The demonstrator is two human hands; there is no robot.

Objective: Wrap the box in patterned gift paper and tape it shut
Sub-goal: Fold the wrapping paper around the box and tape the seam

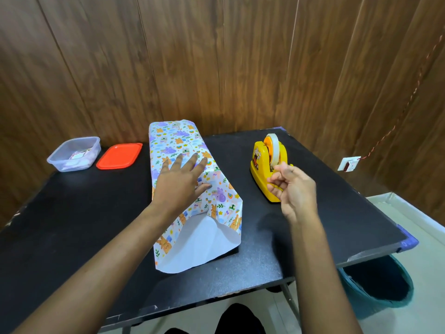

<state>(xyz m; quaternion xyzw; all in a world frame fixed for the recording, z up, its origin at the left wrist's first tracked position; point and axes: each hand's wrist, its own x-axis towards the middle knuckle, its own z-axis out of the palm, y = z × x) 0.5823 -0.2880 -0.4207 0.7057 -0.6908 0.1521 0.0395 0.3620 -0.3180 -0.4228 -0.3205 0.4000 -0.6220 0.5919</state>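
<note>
One wrapped box (pixel 173 141) is lying lengthwise at the middle of the black table (pixel 72 225), running from 12 o'clock to 6 o'clock, and the patterned gift paper (pixel 224 201) is covering all of it. The far end is sitting folded shut, while the near end is gaping open at 6 o'clock and showing its white underside (pixel 199 242), stopping short of the table's near edge. The left hand (pixel 179 182) is pressing flat on top of the box with its fingers spread wide. At 3 o'clock of the box, a strip of bare table away, one yellow tape dispenser (pixel 258 169) is standing with one roll of pale tape (pixel 273 148) in it. A cartoon sticker is showing on its side, too blurred for any writing to be read. The right hand (pixel 292 189) is hovering at the dispenser's near end with fingers curled and thumb meeting fingertips. Whether tape is being pinched between them cannot be told. At 10 o'clock of the box one clear plastic container (pixel 74 153) is sitting near the far left edge, holding something with a small label too small to read, and one red lid (pixel 119 155) is lying flat between it and the box. Open black surface is stretching from 7 to 9 o'clock of the box. Off the table, one teal bin (pixel 375 285) is standing under the corner at 4 o'clock, and one white wall socket (pixel 349 163) is sitting at 3 o'clock with one twisted cord (pixel 409 100) running up from it.
</note>
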